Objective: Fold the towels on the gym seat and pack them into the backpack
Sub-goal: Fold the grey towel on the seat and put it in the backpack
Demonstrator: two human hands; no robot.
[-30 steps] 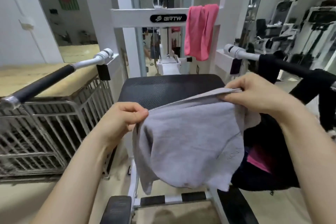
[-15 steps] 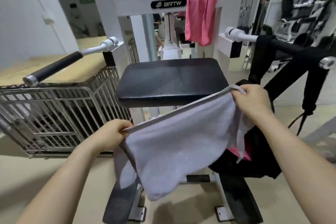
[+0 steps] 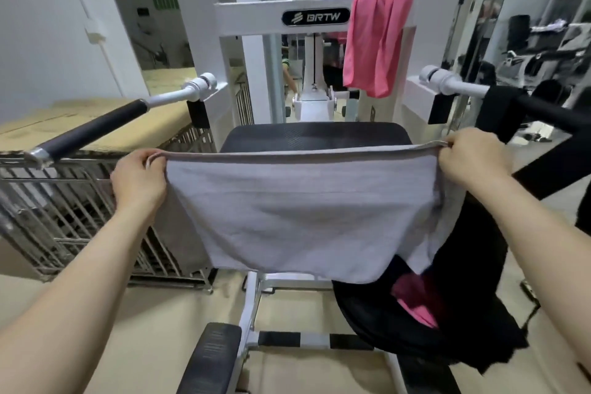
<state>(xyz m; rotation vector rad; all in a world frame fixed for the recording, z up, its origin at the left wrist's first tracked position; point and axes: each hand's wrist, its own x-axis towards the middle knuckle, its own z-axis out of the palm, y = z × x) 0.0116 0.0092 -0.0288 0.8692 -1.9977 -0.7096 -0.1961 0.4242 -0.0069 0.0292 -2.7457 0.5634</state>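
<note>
A grey towel (image 3: 297, 211) hangs stretched flat in front of the black gym seat (image 3: 315, 135). My left hand (image 3: 139, 179) pinches its top left corner and my right hand (image 3: 473, 161) pinches its top right corner. The towel's lower edge droops over the open black backpack (image 3: 447, 313), which hangs at the lower right from the machine's right handle. Something pink (image 3: 415, 304) lies inside the backpack. A pink towel (image 3: 374, 41) is draped over the machine's white crossbar, behind the seat.
A metal wire cage (image 3: 80, 211) topped with cardboard stands at the left, under the black-gripped left handle (image 3: 92, 129). The white machine frame (image 3: 252, 22) rises behind the seat. A padded footrest (image 3: 211, 358) and floor bar lie below. More gym machines stand at the far right.
My hands have moved apart and pulled the grey towel from a bunched drape into a taut, flat sheet. The view has shifted back and lower, showing more of the seat.
</note>
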